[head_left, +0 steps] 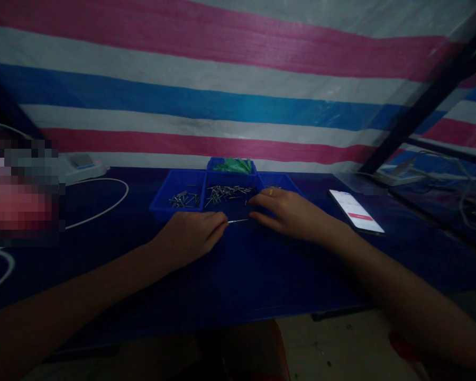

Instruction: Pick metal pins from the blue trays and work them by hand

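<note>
My left hand (192, 235) rests on the dark blue table (241, 275) with its fingers pinched on a thin metal pin (238, 220) that points right. My right hand (289, 214) lies just right of the pin's tip, fingers curled down near the front of the blue trays; what it holds, if anything, is hidden. Behind the hands stand blue trays: the left tray (164, 203) and the middle tray (230, 194) hold several small metal pins, and a rear tray (233, 165) holds green pieces.
A lit phone (356, 211) lies on the table to the right. White cables (103, 209) and a white device (81, 166) sit at the left. A striped tarp hangs behind, and a dark metal frame (424, 106) slants at the right.
</note>
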Motion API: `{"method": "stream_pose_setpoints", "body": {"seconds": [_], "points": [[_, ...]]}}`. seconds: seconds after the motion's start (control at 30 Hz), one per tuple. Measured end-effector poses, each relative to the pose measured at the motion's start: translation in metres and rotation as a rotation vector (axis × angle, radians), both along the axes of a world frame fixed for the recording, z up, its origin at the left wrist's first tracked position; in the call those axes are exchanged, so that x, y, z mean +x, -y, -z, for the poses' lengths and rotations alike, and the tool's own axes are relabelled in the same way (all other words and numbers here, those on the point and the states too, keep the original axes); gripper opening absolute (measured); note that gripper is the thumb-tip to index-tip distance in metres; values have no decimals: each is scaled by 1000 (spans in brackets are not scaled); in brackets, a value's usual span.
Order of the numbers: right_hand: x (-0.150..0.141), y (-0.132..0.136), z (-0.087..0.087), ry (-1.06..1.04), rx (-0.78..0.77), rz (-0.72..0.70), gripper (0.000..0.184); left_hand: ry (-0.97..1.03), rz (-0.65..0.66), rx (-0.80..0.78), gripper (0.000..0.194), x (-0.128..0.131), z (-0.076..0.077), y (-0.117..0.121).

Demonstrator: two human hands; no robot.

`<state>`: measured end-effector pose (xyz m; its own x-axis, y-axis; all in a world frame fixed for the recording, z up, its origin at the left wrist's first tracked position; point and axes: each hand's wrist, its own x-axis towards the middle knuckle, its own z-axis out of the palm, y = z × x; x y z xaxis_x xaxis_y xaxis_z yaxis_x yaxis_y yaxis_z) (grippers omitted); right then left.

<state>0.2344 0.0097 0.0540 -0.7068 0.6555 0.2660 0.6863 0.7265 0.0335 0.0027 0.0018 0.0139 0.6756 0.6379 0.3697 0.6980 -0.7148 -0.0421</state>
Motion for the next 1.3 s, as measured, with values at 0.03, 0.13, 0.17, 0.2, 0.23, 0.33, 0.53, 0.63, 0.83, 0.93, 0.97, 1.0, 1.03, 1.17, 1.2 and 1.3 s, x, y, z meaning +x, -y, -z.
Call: {"method": "stream_pose_setpoints", "body": {"seconds": [0.03, 0.13, 0.17, 0.2, 0.23, 0.33, 0.53, 0.63, 0.83, 0.93, 0.97, 1.0, 1.03, 1.17, 1.2, 1.3], "points": [[-3, 1, 3, 19, -21, -23, 25, 18, -6, 2, 24, 0, 0, 0], [-10, 2, 11, 36, -53, -79, 24, 34, -42, -2, 27, 0, -2, 1], [-11, 1, 12, 37, -54, -94, 23, 28, -56, -7, 29, 0, -3, 1], [-11, 1, 13, 42, -54, -107, 23, 21, -71, -12, 30, 1, -3, 2], [-11, 1, 12, 47, -51, -114, 23, 14, -84, -14, 31, 1, -4, 2], [-5, -2, 6, 38, -16, -76, 22, 4, -96, -10, 32, 1, -6, 3], [32, -26, -11, 4, 163, 298, 22, -52, 30, -42, 26, 2, -5, 5], [42, -36, -9, 31, 238, 410, 26, -125, 42, -70, 23, 3, -5, 5], [0, -13, 14, -37, 196, 56, 26, -224, 88, -68, 22, 3, -4, 4], [-26, 3, 36, -43, 105, -42, 30, -230, 117, -26, 20, 1, -2, 3], [-32, 5, 42, -37, 82, -46, 33, -229, 124, -17, 20, 1, -1, 3], [-36, 5, 49, -35, 55, -19, 38, -227, 131, -11, 20, 1, 0, 3], [-38, 4, 54, -39, 17, 31, 42, -228, 136, -10, 20, 0, 1, 2], [-39, -5, 64, -70, -122, 189, 53, -222, 139, -21, 20, 1, 1, 1], [-39, -6, 64, -74, -140, 193, 54, -222, 136, -29, 19, 1, 1, 1], [-36, -4, 58, -94, -148, 146, 48, -236, 125, -61, 18, 1, -1, 1]]}}
